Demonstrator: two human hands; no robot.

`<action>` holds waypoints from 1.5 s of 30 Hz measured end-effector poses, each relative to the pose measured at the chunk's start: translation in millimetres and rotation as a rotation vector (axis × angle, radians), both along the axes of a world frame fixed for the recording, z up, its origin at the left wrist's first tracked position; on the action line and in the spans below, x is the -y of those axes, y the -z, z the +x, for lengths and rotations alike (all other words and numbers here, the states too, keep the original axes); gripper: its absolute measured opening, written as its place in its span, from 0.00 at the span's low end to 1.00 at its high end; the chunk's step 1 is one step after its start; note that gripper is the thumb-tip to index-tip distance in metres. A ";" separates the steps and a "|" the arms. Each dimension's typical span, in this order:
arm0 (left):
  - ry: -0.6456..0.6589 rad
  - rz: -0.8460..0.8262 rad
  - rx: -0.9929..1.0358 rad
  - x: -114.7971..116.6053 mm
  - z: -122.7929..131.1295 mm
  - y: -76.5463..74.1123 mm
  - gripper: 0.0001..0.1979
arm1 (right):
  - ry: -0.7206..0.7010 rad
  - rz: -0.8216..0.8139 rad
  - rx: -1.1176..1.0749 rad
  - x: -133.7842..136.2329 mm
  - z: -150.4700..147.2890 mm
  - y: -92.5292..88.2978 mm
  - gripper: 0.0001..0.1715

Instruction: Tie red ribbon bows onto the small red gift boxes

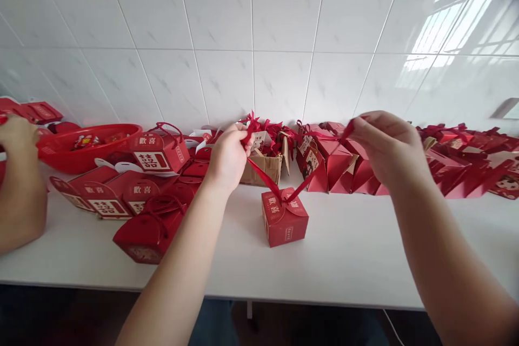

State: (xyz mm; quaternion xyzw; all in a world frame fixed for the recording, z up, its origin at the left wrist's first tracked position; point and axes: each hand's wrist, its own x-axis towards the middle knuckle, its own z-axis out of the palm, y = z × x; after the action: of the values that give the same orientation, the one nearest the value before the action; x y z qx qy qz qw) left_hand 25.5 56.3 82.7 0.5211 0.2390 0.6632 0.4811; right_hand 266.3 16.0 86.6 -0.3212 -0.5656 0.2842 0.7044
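And here, just right of centre frame, sits the small red cardboard box with pale printed characters (287,224), upright on the white counter (332,265). A narrow, glossy red ribbon (265,175) rises from its top in a wide V. The left hand (227,154), above and to the box's left, pinches one end between thumb and fingers. Over at right of centre, higher than the box, the right hand (389,146) has its fingertips together on red ribbon too; that side blends into the red boxes behind, so its full run to the lid is hard to follow. Neither hand touches the box, which lies below and between them. Why so high and wide? Probably to keep both ends taut and off the lid, with the box set forward of the stock so either arm can reach it.

Behind, a row of red folded-card boxes (324,165) lines the wall at right, likely parked there to save working room. Far left, a co-worker's hand (18,132) shows beside a round red plastic basin (57,154).
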 end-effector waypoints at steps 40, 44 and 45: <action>0.025 0.243 -0.481 7.2 17.2 -4.1 0.07 | -0.082 -0.224 1.037 -11.5 -55.3 89.5 0.34; -0.059 0.250 -0.514 4.4 9.7 0.4 0.07 | -0.116 -0.238 1.092 -18.0 -59.3 109.9 0.29; -0.070 0.242 -0.521 3.2 6.6 1.6 0.07 | -0.117 -0.241 1.089 -18.0 -58.7 111.5 0.29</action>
State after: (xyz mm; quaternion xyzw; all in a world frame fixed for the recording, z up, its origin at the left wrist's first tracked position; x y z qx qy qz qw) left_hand 32.1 53.1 81.1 0.7190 0.2916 0.5469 0.3144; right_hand 207.6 33.9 -24.9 -0.4677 -0.8283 0.1784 0.2518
